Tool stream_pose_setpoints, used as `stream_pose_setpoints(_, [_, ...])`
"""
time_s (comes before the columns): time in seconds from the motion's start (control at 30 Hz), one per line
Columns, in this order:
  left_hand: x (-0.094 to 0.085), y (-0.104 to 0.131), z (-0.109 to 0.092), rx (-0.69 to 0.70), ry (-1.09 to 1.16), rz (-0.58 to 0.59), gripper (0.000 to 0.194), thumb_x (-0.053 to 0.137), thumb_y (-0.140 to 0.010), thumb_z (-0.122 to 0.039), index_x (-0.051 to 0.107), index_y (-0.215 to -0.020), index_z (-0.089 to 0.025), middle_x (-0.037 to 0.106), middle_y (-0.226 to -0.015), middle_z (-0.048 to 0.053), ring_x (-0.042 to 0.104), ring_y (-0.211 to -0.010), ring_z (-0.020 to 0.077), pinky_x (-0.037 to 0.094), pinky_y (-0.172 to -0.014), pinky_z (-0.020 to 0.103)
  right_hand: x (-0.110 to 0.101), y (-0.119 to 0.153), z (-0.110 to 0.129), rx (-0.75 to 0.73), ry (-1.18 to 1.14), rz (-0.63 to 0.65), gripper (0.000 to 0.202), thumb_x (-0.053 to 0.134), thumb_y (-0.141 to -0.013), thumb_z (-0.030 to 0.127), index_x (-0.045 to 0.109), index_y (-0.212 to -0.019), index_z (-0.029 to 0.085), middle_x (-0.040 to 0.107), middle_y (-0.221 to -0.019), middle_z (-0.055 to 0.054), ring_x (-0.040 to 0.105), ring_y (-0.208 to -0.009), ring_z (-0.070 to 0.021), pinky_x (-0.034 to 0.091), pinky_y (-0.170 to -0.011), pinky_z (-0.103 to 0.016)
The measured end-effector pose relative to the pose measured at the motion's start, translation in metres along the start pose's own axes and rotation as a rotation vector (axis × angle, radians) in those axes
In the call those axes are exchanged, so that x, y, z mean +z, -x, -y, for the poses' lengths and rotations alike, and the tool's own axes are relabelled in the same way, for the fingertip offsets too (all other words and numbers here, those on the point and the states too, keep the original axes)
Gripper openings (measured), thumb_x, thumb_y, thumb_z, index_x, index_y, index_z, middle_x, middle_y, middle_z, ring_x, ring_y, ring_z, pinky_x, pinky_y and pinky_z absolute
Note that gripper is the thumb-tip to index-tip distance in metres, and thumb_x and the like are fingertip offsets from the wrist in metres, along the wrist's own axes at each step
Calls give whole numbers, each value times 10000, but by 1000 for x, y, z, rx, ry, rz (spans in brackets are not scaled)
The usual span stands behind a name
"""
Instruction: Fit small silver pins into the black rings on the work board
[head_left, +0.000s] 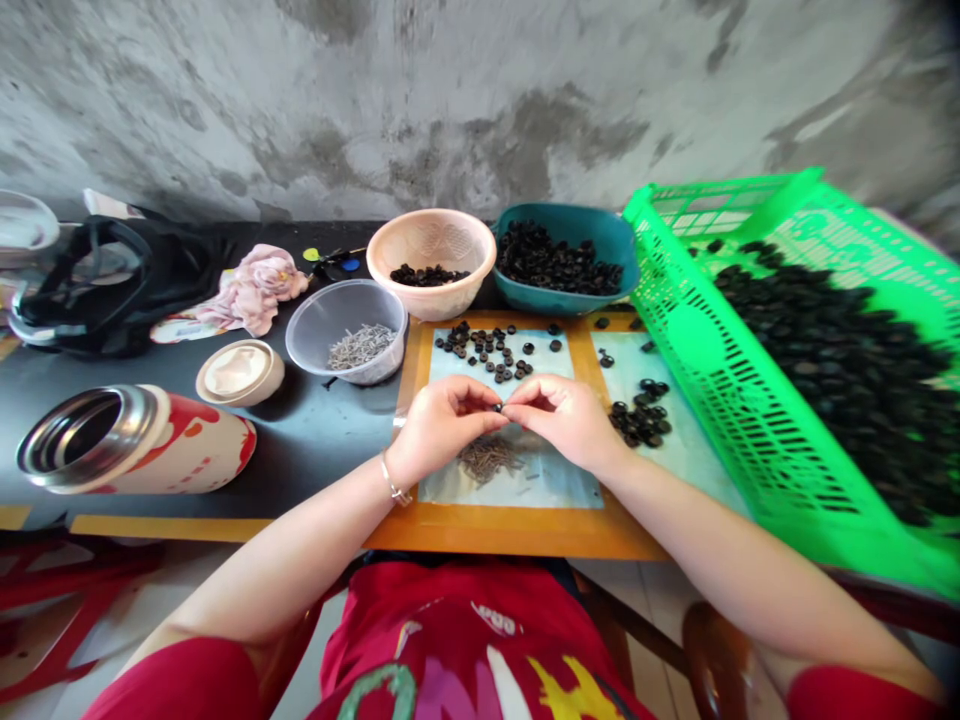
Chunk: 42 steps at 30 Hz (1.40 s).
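My left hand (448, 420) and my right hand (559, 415) meet over the work mat, both closed in a pinch. Between their fingertips is a small black round part (498, 407), mostly covered by the fingers. Just below the hands lies a pile of thin metal pins (491, 458) on the pale sheet (540, 490). Beyond the fingers, several small black rings with centre holes (491, 345) are scattered. A cluster of larger black round pieces (641, 415) sits beside my right wrist.
A green crate (697, 350) full of black pieces stands at the right. Behind the mat are a teal basin (566, 295), a pink bowl (431, 300) and a clear bowl (300, 335) of metal pins. A thermos (187, 445), its cup lid (240, 372) and a pink cloth (262, 285) occupy the left.
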<state>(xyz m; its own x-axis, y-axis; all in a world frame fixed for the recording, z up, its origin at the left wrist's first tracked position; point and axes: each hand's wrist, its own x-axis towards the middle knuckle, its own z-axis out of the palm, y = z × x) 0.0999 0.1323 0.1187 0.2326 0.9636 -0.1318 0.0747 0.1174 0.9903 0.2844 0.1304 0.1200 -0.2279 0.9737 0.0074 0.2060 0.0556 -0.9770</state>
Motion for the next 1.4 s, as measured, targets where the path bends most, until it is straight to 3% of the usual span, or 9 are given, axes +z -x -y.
stream_pose_setpoints(0.2, [0, 1, -2, 54, 11, 10, 254, 837, -624, -236, 730, -834, -142, 748, -782, 47, 699, -702, 158, 577, -685, 269, -2, -2, -1, 110, -126, 17, 317, 827, -670, 444, 669, -694, 170, 671, -643, -5, 572, -547, -118, 483, -525, -249])
stream_pose_setpoints(0.47, [-1, 1, -6, 10, 83, -36, 216, 819, -651, -221, 742, -839, -147, 746, -710, 35, 712, -645, 174, 605, -690, 307, -6, -2, 0, 57, -123, 65, 268, 752, -772, 441, 720, -777, 175, 719, -730, -26, 633, -603, -140, 535, -613, -282])
stream_pose_setpoints(0.8, [3, 0, -6, -79, 202, 9, 245, 833, -629, -218, 719, -824, -124, 736, -673, 40, 701, -616, 166, 600, -672, 309, -7, 1, 4, -54, 166, -9, 193, 690, -835, 379, 745, -789, 199, 731, -752, -22, 635, -632, -162, 497, -601, -288])
stream_pose_setpoints(0.97, [1, -4, -4, -179, 432, 94, 326, 861, -619, -222, 672, -854, -99, 725, -676, 51, 703, -627, 152, 583, -632, 263, -51, -7, 7, -84, 482, -37, 155, 698, -835, 359, 757, -919, 242, 751, -865, -17, 675, -744, -192, 507, -707, -324])
stream_pose_setpoints(1.1, [-4, -7, -5, -226, 533, 123, 321, 853, -633, -177, 652, -873, -107, 714, -696, 32, 697, -628, 132, 569, -613, 228, -82, -13, 0, -14, 764, 20, 156, 727, -801, 342, 742, -912, 234, 725, -819, -23, 654, -712, -197, 474, -658, -326])
stream_pose_setpoints(1.2, [-7, -7, -4, -234, 532, 128, 324, 838, -658, -167, 648, -916, -119, 713, -718, 24, 693, -626, 123, 564, -609, 219, -79, -14, -6, -24, 855, 124, 219, 750, -774, 355, 728, -951, 228, 703, -826, -28, 638, -747, -204, 462, -660, -324])
stream_pose_setpoints(1.3, [-7, -7, -3, -222, 511, 117, 312, 831, -670, -164, 649, -920, -127, 710, -734, 19, 692, -632, 121, 555, -597, 214, -68, -14, -9, -99, 944, 222, 134, 744, -779, 305, 720, -878, 219, 689, -839, -43, 625, -823, -227, 459, -714, -336])
stream_pose_setpoints(1.4, [-7, -8, -1, -210, 495, 119, 295, 832, -671, -172, 658, -905, -127, 703, -737, 13, 693, -649, 124, 552, -599, 216, -64, -14, -9, -127, 957, 217, 79, 706, -812, 268, 715, -871, 216, 687, -854, -50, 618, -831, -230, 452, -731, -345])
